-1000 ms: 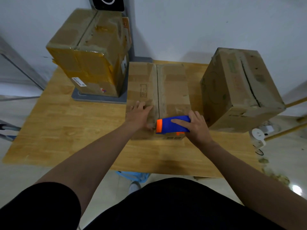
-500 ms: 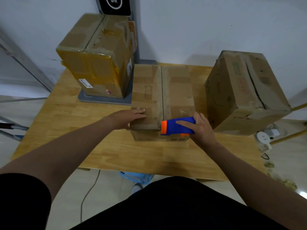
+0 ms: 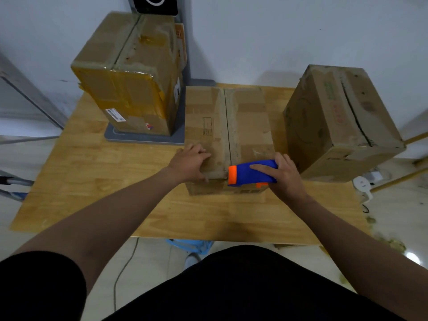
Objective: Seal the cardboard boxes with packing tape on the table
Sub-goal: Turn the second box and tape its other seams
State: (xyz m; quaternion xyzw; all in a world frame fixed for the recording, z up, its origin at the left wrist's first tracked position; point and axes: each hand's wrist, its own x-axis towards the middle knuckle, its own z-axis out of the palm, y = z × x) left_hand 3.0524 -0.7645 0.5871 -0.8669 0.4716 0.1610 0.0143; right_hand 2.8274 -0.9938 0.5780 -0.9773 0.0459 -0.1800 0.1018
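Note:
A low cardboard box (image 3: 245, 117) lies in the middle of the wooden table (image 3: 115, 181), its two top flaps meeting at a centre seam. My left hand (image 3: 190, 164) presses flat on the near left corner of its top. My right hand (image 3: 286, 176) grips a blue tape dispenser with an orange end (image 3: 250, 173), held at the box's near edge with the orange end at the seam. A tall taped box (image 3: 129, 79) stands at the back left. Another brown box (image 3: 340, 121) sits at the right, a dark slit along its top.
The back-left box rests on a grey platform scale (image 3: 143, 137) whose post rises to a dark display (image 3: 157, 4) by the wall. A white power strip (image 3: 362, 185) lies off the table's right edge. Bare wood stretches along the table's near side.
My left hand slid from beside the seam to the box's near left corner. The dispenser stayed at the near edge. The view drifted slightly.

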